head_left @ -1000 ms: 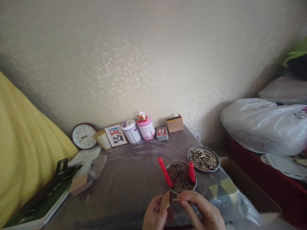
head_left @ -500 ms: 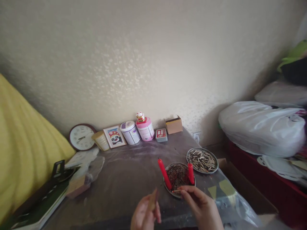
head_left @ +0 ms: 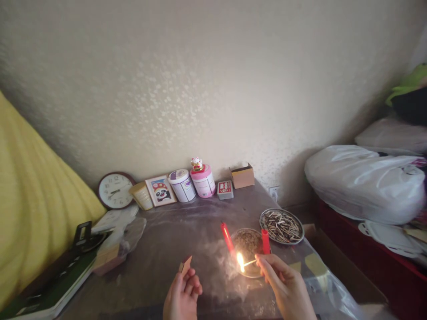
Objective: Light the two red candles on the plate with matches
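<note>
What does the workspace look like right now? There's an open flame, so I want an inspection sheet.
Surface: dark table under clear plastic sheet, dusty.
Job's things: burning wooden match pinched in the right hand, flame beside the leaning red candle; short red candle upright at the round metal dish; small tan matchbox in the left hand.
Clutter: metal plate of spent matches; round wall clock, panda picture, white tub, pink tub, cardboard box along the wall.
Fingers: both hands closed on their items.
Cables: nothing seen.
Surroundings: yellow fabric left, white plastic bag right.
</note>
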`<state>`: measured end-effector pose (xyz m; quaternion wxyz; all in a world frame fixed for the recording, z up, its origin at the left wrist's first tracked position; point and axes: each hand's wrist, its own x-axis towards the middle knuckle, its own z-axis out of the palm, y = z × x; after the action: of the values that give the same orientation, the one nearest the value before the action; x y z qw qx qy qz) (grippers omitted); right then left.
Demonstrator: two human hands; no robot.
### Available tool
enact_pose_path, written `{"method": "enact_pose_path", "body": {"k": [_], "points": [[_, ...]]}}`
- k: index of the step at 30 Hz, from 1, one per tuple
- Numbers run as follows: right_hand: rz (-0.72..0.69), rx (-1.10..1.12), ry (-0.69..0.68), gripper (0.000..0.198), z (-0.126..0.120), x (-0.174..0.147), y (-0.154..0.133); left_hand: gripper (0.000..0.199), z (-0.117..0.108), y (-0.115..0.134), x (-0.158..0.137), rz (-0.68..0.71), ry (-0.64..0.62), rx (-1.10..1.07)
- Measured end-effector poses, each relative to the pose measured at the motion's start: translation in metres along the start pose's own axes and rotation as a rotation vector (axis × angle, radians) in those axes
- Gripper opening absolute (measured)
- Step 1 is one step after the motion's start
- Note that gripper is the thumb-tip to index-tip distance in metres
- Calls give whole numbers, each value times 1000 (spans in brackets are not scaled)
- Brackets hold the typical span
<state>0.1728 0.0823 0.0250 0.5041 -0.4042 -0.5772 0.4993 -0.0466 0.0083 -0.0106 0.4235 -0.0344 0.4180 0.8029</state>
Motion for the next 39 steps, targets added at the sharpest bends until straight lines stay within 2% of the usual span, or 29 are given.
{"method": "enact_pose_path", "body": {"k": [6, 12, 19, 31, 39], "points": [[64, 19, -17, 39, 0, -1, -14, 50, 4, -1, -4, 56, 24, -2], [117, 20, -12, 35, 3, -1, -13, 43, 5, -4, -2, 69, 0, -15], [170, 82, 2, 35, 4, -2, -16, 46, 1, -5, 3, 52, -9, -11], [112, 23, -27, 34, 3, -1, 0, 44, 0, -6, 2, 74, -35, 5], [128, 46, -32, 35, 4, 1, 5, 47, 4, -5, -2, 94, -7, -4]]}}
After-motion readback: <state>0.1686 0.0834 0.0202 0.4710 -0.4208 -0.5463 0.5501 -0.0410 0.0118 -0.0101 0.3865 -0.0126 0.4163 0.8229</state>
